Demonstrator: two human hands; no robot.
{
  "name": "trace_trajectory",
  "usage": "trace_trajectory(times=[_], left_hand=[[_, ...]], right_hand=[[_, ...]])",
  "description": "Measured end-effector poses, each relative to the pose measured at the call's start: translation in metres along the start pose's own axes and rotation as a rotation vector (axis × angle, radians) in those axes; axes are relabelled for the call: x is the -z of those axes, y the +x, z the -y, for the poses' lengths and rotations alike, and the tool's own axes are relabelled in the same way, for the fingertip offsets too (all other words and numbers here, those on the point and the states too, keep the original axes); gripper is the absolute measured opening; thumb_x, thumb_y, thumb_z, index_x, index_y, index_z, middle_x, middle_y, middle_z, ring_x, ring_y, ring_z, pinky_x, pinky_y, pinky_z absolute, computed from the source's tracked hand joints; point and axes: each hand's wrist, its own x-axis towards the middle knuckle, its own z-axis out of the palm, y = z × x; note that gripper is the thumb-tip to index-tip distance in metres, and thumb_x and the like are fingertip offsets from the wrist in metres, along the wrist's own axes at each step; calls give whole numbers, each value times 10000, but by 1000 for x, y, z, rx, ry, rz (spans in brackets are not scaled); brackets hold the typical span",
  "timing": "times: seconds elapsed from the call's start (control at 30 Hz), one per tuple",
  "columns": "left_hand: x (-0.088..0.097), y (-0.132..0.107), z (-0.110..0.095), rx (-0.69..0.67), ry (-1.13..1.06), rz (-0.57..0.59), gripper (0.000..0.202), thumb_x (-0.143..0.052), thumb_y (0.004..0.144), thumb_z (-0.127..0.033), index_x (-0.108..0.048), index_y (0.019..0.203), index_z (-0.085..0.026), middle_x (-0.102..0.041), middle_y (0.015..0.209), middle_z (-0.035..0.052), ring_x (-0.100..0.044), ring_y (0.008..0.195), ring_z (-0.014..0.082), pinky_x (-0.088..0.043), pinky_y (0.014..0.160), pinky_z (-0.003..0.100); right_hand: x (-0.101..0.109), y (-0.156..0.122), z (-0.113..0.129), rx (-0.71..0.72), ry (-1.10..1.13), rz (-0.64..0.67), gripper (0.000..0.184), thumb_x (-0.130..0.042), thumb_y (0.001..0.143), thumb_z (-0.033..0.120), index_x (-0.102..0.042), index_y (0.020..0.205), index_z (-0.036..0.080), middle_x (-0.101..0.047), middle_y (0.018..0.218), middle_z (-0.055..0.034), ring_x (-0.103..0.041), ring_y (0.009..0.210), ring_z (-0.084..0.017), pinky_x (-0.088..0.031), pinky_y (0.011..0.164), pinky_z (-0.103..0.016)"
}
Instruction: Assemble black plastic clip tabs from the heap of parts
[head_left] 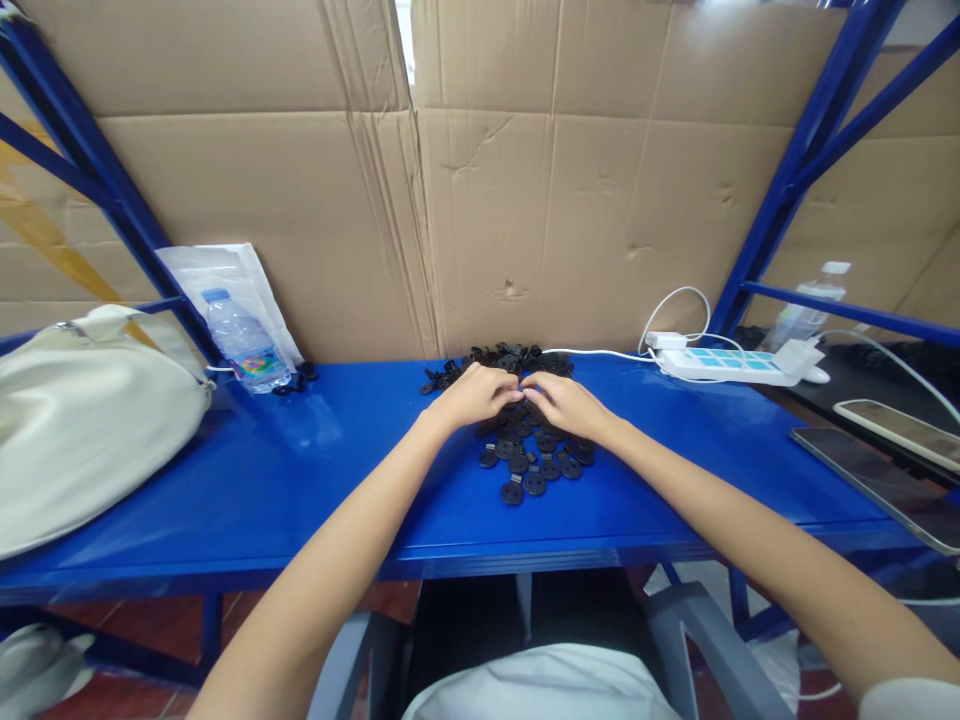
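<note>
A heap of small black round plastic parts (534, 470) lies in the middle of the blue shelf table (315, 470), spreading back toward the cardboard wall. My left hand (475, 395) and my right hand (566, 403) rest side by side on top of the heap, knuckles up, fingers curled and meeting at the tips. Both seem to pinch at one of the black parts between them; the part itself is hidden under the fingertips. More loose black parts (495, 358) lie behind the hands.
A cream bag (82, 420) fills the left end. A water bottle (244, 345) and clear plastic bags (225, 275) stand behind it. A white power strip (724, 365) with cables, another bottle (810, 305) and two phones (892, 440) lie at right. Blue shelf posts flank both sides.
</note>
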Motion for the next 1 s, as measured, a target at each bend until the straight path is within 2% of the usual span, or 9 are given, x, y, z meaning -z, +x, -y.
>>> trace_trajectory(times=[0.2, 0.3, 0.47, 0.73, 1.0], left_hand=[[-4, 1, 2, 30, -74, -62, 85, -626, 850, -227, -571, 883, -171, -642, 778, -10, -583, 681, 126, -362, 646, 227], [-4, 1, 1, 40, -95, -90, 91, -619, 848, -191, -558, 914, -174, -642, 792, -10, -584, 682, 124, -371, 643, 227], [-2, 1, 0, 20, -88, -127, 78, -599, 833, -131, -542, 859, -178, -621, 759, -23, -558, 650, 112, -346, 620, 225], [-3, 2, -2, -1, -73, -136, 59, -573, 841, -150, -534, 874, -178, -607, 778, -18, -547, 661, 113, -358, 646, 238], [-3, 2, -3, 6, -91, -111, 33, -569, 862, -189, -543, 880, -177, -614, 805, -9, -549, 679, 117, -364, 651, 244]], right_hand=[[-2, 0, -1, 27, 10, -45, 202, -423, 968, 206, -597, 1068, 186, -684, 1067, -89, -657, 973, -213, -495, 829, -319], [0, 0, -1, -2, 22, -68, 184, -432, 966, 215, -580, 1074, 191, -688, 1017, -81, -666, 911, -207, -496, 778, -306], [1, -2, 4, -21, 22, -52, 171, -450, 957, 236, -562, 1076, 189, -689, 951, -68, -660, 789, -187, -477, 711, -285], [1, -1, -2, -19, 7, -34, 123, -521, 895, 197, -580, 1001, 175, -658, 953, -67, -616, 741, -165, -462, 702, -281], [-2, -1, -3, -58, 19, 49, 159, -530, 892, 185, -589, 1041, 182, -674, 894, -48, -609, 701, -155, -453, 688, -273]])
